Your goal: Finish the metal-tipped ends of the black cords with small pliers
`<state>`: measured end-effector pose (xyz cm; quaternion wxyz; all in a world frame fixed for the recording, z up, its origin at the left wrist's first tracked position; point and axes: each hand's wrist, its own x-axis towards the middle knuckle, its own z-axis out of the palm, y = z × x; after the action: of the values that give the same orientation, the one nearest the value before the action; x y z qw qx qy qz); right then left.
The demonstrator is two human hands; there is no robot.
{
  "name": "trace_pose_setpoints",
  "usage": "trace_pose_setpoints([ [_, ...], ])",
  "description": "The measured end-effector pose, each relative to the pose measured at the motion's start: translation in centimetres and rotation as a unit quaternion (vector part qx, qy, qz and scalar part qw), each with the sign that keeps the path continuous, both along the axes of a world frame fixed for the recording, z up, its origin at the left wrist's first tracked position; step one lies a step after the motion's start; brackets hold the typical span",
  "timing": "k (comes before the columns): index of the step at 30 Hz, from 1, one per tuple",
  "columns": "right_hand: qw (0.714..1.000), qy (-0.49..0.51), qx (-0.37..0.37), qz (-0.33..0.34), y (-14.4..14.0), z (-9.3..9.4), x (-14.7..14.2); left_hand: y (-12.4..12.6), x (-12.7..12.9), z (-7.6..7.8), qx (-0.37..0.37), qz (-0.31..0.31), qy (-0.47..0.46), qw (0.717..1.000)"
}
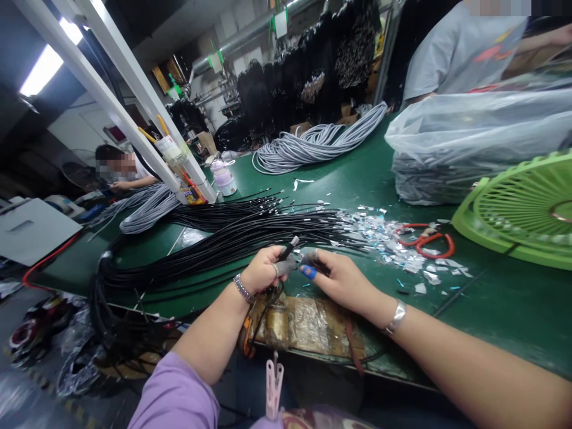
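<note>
Fingers of the left hand [263, 269] curl closed around the end of a black cable [289, 247], whose tip sticks up and to the right from between thumb and forefinger. Just beside it, the right hand [342, 279] has its fingers bent inward toward that same cable end; a blue cap [308, 271] covers one fingertip, and whether this hand actually grips anything cannot be told. Both hands hover low over the near edge of a green worktable [491, 310], above a worn patch covered in shiny tape [308, 325]. Each wrist wears a metal band.

Behind the hands, a thick bundle of black cables [232, 235] lies across the table and droops off its left edge in a loop. To the right of the bundle, small silvery scraps [384, 238] are scattered, with red-handled scissors [424, 238] lying among them. Farther right sits a light green fan grille [522, 208], and behind it a clear plastic bag of grey cable [469, 143]. A coil of grey cable [317, 143] rests at the far side of the table. Another person in a grey shirt [456, 47] stands beyond the bag, and a second person sits far off at the left.
</note>
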<state>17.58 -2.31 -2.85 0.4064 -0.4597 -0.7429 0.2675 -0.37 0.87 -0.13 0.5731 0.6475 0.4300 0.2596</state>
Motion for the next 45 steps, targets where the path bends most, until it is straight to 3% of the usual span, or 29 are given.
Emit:
trace_pose_setpoints([
  [8,0.998,-0.048,0.005,-0.049,-0.3,0.3,-0.2,-0.1,0.2,0.1,0.003,0.023,-0.006,1.0],
  [16,0.996,0.062,-0.023,-0.053,0.1,0.2,0.0,0.0,-0.1,-0.3,0.015,-0.003,0.003,1.0],
  [26,0.996,0.056,-0.027,-0.063,0.0,0.4,-0.1,0.2,0.0,-0.7,0.069,-0.022,0.002,0.997],
  [34,0.989,0.08,-0.122,0.029,0.1,-0.4,-0.8,0.0,0.2,-0.4,0.104,-0.024,-0.021,0.994],
  [37,0.991,0.068,-0.112,0.039,0.0,-0.5,-0.8,0.0,0.2,-0.4,0.114,-0.019,-0.022,0.993],
  [45,0.995,0.066,-0.067,-0.014,0.1,-0.2,-0.2,0.3,-0.1,-0.8,0.142,0.01,-0.03,0.989],
])
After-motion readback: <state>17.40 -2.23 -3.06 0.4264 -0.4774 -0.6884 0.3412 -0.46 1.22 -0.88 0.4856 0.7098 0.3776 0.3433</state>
